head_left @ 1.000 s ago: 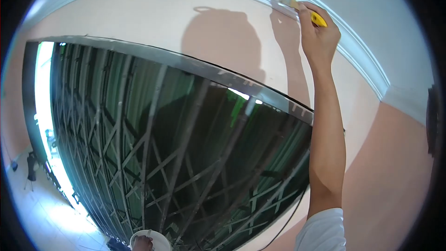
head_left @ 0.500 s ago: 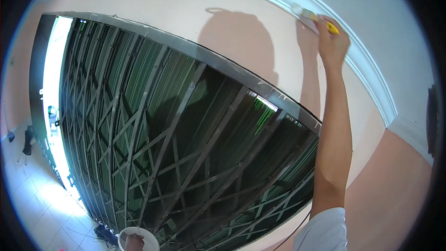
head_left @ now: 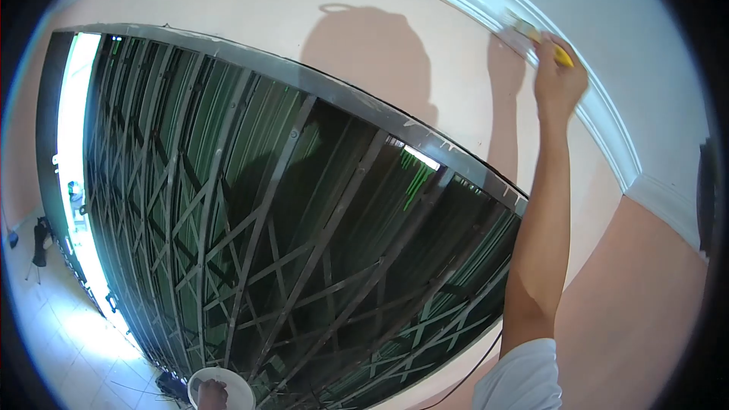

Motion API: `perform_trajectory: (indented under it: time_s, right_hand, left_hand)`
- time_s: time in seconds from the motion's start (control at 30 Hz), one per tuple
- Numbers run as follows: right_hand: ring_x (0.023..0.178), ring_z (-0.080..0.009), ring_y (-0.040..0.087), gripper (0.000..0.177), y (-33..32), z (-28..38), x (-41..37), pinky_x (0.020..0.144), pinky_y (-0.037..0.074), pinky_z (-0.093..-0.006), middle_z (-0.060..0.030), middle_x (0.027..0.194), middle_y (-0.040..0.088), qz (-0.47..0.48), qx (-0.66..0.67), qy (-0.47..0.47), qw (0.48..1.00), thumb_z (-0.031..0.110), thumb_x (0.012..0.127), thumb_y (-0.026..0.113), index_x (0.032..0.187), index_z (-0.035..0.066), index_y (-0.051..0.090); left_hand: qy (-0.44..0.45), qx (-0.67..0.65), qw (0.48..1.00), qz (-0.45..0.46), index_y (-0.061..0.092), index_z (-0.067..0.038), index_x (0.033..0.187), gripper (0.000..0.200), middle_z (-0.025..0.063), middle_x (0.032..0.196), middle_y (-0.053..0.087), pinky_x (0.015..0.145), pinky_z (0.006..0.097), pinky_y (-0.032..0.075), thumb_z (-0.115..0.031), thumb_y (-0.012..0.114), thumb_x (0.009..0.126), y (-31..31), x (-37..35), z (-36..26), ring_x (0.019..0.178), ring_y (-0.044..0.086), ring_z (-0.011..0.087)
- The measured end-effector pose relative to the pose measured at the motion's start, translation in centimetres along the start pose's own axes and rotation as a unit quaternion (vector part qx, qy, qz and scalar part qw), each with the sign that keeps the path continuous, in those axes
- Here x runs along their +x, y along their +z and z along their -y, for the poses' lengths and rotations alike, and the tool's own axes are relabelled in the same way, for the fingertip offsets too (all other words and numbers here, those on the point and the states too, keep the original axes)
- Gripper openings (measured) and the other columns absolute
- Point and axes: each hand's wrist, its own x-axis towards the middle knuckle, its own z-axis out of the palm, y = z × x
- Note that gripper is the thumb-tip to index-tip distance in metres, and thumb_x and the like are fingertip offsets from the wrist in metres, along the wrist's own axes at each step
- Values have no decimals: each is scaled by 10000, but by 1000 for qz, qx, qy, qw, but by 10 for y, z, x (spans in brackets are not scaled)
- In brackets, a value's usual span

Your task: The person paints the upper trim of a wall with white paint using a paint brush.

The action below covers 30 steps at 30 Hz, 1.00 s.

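My right hand (head_left: 560,83) is raised high at the right, its fingers closed round the yellow handle of a paintbrush (head_left: 527,29). The pale bristles rest against the white ceiling moulding (head_left: 474,9), just above the peach wall (head_left: 250,0). Low in the view, my left hand (head_left: 212,395) is closed on a white bucket (head_left: 244,389), its fingers at the rim. What the bucket contains cannot be made out.
A dark folding metal gate (head_left: 250,228) fills the middle, under a grey steel lintel (head_left: 357,106) with white drips. Bright light enters through a gap (head_left: 76,129) at the left. A black object (head_left: 39,243) stands on the tiled floor (head_left: 83,364).
My right hand and the paintbrush have moved a little right and down along the moulding. The whole view has shifted slightly. My left hand stays at the bucket.
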Motion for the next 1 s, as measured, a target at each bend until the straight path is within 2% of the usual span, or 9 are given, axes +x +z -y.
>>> perform_trajectory:
  time_s: [0.1, 0.2, 0.37, 0.53, 0.67, 0.73, 0.83, 0.93, 1.0]
  right_hand:
    - [774, -144, 662, 252, 0, 21, -6, 728, 517, -265, -100, 805, 699, 14, 159, 40, 986, 175, 877, 666, 980, -53, 703]
    - [770, -153, 671, 249, 20, 28, -3, 742, 514, -264, -104, 813, 703, 78, 145, -9, 986, 191, 882, 666, 990, -30, 705]
    - [855, -146, 664, 295, 51, 42, 15, 777, 503, -253, -92, 910, 704, 215, 59, -23, 974, 248, 899, 656, 1025, -13, 713]
    - [686, -150, 651, 298, 9, -10, 30, 649, 493, -278, -109, 728, 686, 161, -66, -104, 979, 301, 869, 657, 967, 26, 723]
    - [689, -153, 654, 277, -30, 24, 21, 657, 494, -280, -124, 750, 693, 139, -147, -39, 979, 275, 870, 650, 980, 32, 723]
    - [706, -148, 659, 255, -12, 32, 26, 681, 497, -275, -131, 759, 691, 138, -12, -40, 990, 239, 874, 645, 998, 29, 718]
    - [753, -186, 674, 223, 39, 45, 33, 735, 508, -291, -140, 811, 696, 171, 136, -23, 976, 177, 880, 638, 1019, 17, 706]
    - [941, -161, 685, 309, 92, 78, 32, 832, 510, -240, -101, 912, 702, 234, 143, -43, 961, 233, 920, 638, 1061, -37, 690]
    - [853, -135, 670, 293, 125, 92, 29, 766, 501, -232, -70, 863, 692, 243, 136, -116, 953, 250, 921, 633, 1066, 6, 703]
  left_hand:
    - [-496, -456, 738, 44, 627, -58, 763, 108, 68, 942, 663, 881, 374, 428, -131, 550, 786, -29, 12, -46, 900, 593, 205]
    - [-52, 15, 987, 151, 638, -70, 670, 121, 54, 987, 685, 976, 398, 353, -153, 585, 742, 21, -8, 24, 1021, 561, 217]
    - [74, 169, 961, 205, 639, -95, 662, 142, 39, 900, 688, 924, 388, 386, -198, 599, 751, 6, -7, 1, 1003, 572, 205]
    - [-499, -498, 706, 61, 651, -139, 732, 109, 23, 953, 678, 881, 398, 411, -234, 679, 688, -3, 4, -29, 1025, 574, 198]
    - [-1, -6, 988, 152, 627, -122, 865, 204, 23, 861, 652, 725, 351, 467, -257, 683, 724, 21, -13, 34, 812, 606, 173]
    - [229, 279, 924, 131, 625, -109, 865, 197, 30, 850, 656, 730, 344, 468, -254, 665, 739, 14, -12, 29, 808, 605, 179]
    - [-48, 29, 994, 99, 643, -93, 788, 151, 44, 911, 679, 843, 368, 435, -230, 648, 724, -11, 1, -21, 953, 588, 217]
    - [-443, -366, 816, 58, 658, -87, 709, 106, 52, 1009, 694, 965, 396, 377, -191, 650, 687, -15, 8, -43, 1111, 550, 260]
    - [-163, -114, 973, 119, 652, -73, 708, 105, 59, 986, 691, 943, 394, 387, -176, 635, 702, 17, -12, 10, 1081, 562, 270]
